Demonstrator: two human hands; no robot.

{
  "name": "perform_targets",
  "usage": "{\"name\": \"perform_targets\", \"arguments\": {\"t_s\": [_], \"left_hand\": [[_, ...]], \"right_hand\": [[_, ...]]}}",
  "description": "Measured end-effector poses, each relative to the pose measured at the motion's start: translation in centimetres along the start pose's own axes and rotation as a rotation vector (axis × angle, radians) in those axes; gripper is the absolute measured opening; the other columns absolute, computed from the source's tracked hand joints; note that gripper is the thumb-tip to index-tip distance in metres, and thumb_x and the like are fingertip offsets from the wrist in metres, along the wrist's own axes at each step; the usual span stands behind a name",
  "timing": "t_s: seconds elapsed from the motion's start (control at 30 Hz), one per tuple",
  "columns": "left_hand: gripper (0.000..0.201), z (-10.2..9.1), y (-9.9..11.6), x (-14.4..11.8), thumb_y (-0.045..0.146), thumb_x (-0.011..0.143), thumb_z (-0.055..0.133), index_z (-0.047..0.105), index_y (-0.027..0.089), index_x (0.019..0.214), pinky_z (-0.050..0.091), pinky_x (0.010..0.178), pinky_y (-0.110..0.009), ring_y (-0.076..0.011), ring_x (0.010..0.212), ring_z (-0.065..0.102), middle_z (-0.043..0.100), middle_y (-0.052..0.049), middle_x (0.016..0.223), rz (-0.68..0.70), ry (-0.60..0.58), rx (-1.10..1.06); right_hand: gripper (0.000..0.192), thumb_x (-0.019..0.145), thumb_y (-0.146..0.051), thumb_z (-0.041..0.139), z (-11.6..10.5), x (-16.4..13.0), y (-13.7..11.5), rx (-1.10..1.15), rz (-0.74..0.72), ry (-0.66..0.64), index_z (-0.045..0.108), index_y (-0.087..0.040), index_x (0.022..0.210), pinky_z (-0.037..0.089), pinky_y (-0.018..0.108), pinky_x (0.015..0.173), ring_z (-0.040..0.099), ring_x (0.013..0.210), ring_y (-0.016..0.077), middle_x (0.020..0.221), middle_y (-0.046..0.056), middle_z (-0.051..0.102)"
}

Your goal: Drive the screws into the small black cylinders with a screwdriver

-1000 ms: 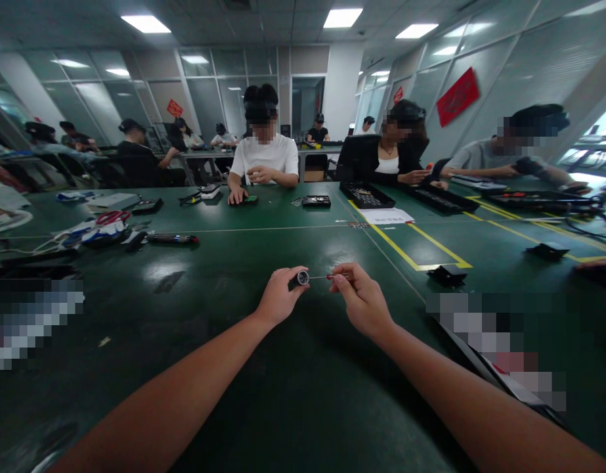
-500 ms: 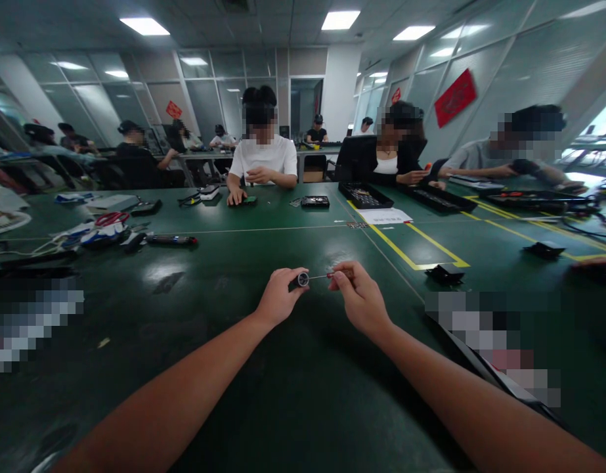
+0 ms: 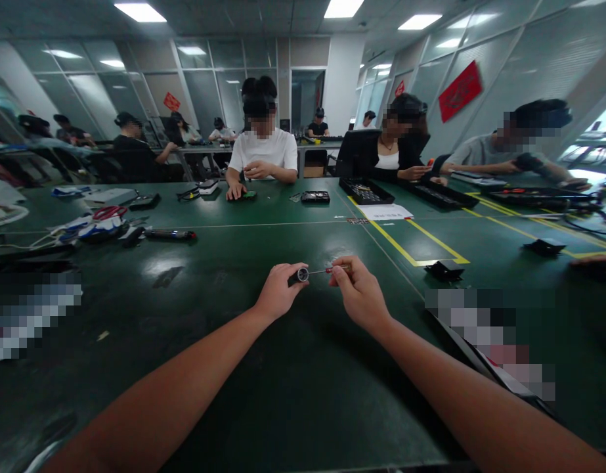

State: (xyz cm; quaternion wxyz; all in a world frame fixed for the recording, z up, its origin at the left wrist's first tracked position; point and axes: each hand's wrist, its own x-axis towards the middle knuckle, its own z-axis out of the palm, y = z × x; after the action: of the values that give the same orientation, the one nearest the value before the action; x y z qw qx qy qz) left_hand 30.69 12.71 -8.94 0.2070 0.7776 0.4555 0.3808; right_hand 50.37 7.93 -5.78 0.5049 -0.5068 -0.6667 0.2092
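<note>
Head cam: I'm looking down over both bare forearms at a dark green table (image 3: 263,394), with the hands meeting just above it near the middle.
Left hand (image 3: 277,293): it's curling closed around a small black cylinder (image 3: 299,275), fingers wrapping the body and the silvery round end facing right.
Right hand (image 3: 360,294): it's pinching a thin screwdriver (image 3: 328,270) with a red handle between thumb and fingertips, so closed on the tool.
Where the part is: the cylinder is sitting in my left hand, lifted slightly off the table, and the screwdriver's metal tip is pointing into its silvery end. Can't tell if the tip is actually touching, too small.
Right of me: a small black part (image 3: 444,269) is lying on the table by the yellow tape line (image 3: 401,246).
Left side: a black tool (image 3: 171,234) is lying well apart from my hands, next to a heap of cables and gloves.
Across the table: a person in a white shirt (image 3: 262,152) is sitting with a hand on a green board (image 3: 248,195); a black tray (image 3: 366,193) is lying further right, beside a white sheet (image 3: 384,211).
</note>
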Motion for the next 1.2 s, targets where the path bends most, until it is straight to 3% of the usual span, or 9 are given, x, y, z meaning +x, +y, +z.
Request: {"name": "perform_targets", "arguments": {"t_s": [0.17, 0.4, 0.5, 0.6, 0.7, 0.8, 0.93, 1.03, 1.2], "left_hand": [[0.033, 0.0, 0.0, 0.0, 0.017, 0.087, 0.072, 0.068, 0.025, 0.119, 0.044, 0.103, -0.044, -0.0254, 0.111, 0.059, 0.070, -0.004, 0.110, -0.011, -0.007, -0.005], [0.035, -0.1, 0.0, 0.0, 0.014, 0.086, 0.073, 0.069, 0.024, 0.119, 0.046, 0.102, -0.041, -0.0238, 0.110, 0.061, 0.071, -0.005, 0.113, -0.021, 0.013, 0.001], [0.036, 0.0, 0.0, 0.0, 0.014, 0.085, 0.074, 0.069, 0.024, 0.119, 0.046, 0.102, -0.041, -0.0233, 0.111, 0.061, 0.071, -0.004, 0.112, -0.020, 0.013, 0.000], [0.035, 0.1, 0.0, 0.0, 0.014, 0.085, 0.075, 0.069, 0.025, 0.118, 0.046, 0.102, -0.041, -0.0232, 0.109, 0.061, 0.071, -0.003, 0.109, -0.014, 0.007, -0.003], [0.034, 0.0, 0.0, 0.0, 0.015, 0.085, 0.074, 0.069, 0.025, 0.118, 0.046, 0.102, -0.042, -0.0236, 0.109, 0.060, 0.071, -0.003, 0.109, -0.011, 0.010, -0.003], [0.034, -0.1, 0.1, 0.0, 0.015, 0.087, 0.072, 0.069, 0.024, 0.119, 0.046, 0.100, -0.041, -0.0238, 0.108, 0.060, 0.071, -0.003, 0.109, -0.032, 0.012, 0.000], [0.035, -0.3, 0.3, -0.1, 0.014, 0.087, 0.073, 0.068, 0.023, 0.120, 0.046, 0.100, -0.041, -0.0232, 0.107, 0.060, 0.070, -0.003, 0.108, -0.058, 0.005, 0.004], [0.035, -0.2, 0.3, -0.1, 0.015, 0.087, 0.073, 0.068, 0.024, 0.120, 0.045, 0.102, -0.041, -0.0231, 0.107, 0.060, 0.070, -0.003, 0.109, -0.048, -0.002, 0.010], [0.034, 0.0, -0.1, -0.1, 0.016, 0.087, 0.072, 0.068, 0.025, 0.120, 0.045, 0.102, -0.042, -0.0235, 0.108, 0.060, 0.070, -0.003, 0.111, -0.031, -0.013, 0.042]], "right_hand": [[0.040, 0.102, -0.049, 0.040, -0.3, 0.1, -0.3, -0.096, -0.011, 0.021, 0.070, -0.023, 0.093, 0.042, 0.031, 0.058, 0.058, 0.055, 0.0172, 0.060, -0.001, 0.060], [0.034, 0.097, -0.033, 0.046, 0.1, -0.2, -0.6, -0.193, -0.029, -0.002, 0.064, -0.019, 0.121, 0.043, 0.032, 0.058, 0.060, 0.059, 0.0187, 0.074, 0.002, 0.069], [0.034, 0.100, -0.036, 0.041, 0.1, -0.3, -0.8, -0.177, -0.057, -0.033, 0.066, -0.019, 0.115, 0.046, 0.033, 0.065, 0.065, 0.072, 0.0209, 0.083, 0.005, 0.071], [0.042, 0.103, -0.043, 0.032, 0.0, -0.3, -1.0, -0.185, -0.030, -0.048, 0.069, -0.022, 0.103, 0.046, 0.033, 0.066, 0.066, 0.072, 0.0216, 0.079, 0.005, 0.070], [0.036, 0.102, -0.042, 0.038, 0.1, -0.3, -0.8, -0.209, -0.020, -0.051, 0.064, -0.021, 0.112, 0.045, 0.034, 0.064, 0.064, 0.065, 0.0212, 0.076, 0.004, 0.069], [0.031, 0.098, -0.036, 0.045, 0.2, -0.3, -0.5, -0.161, -0.045, -0.060, 0.055, -0.019, 0.122, 0.047, 0.035, 0.068, 0.065, 0.072, 0.0223, 0.081, 0.004, 0.068], [0.026, 0.100, -0.039, 0.041, 0.0, -0.2, -0.4, -0.124, -0.021, -0.095, 0.060, -0.022, 0.107, 0.045, 0.034, 0.067, 0.065, 0.076, 0.0222, 0.083, 0.004, 0.067], [0.037, 0.102, -0.044, 0.033, -0.1, 0.0, -0.5, -0.163, 0.023, -0.098, 0.064, -0.024, 0.095, 0.042, 0.034, 0.064, 0.062, 0.068, 0.0213, 0.075, 0.003, 0.065], [0.023, 0.097, -0.038, 0.046, 0.2, -0.1, 0.1, -0.087, 0.037, -0.069, 0.055, -0.023, 0.110, 0.043, 0.034, 0.063, 0.060, 0.068, 0.0205, 0.078, 0.002, 0.064]]}}
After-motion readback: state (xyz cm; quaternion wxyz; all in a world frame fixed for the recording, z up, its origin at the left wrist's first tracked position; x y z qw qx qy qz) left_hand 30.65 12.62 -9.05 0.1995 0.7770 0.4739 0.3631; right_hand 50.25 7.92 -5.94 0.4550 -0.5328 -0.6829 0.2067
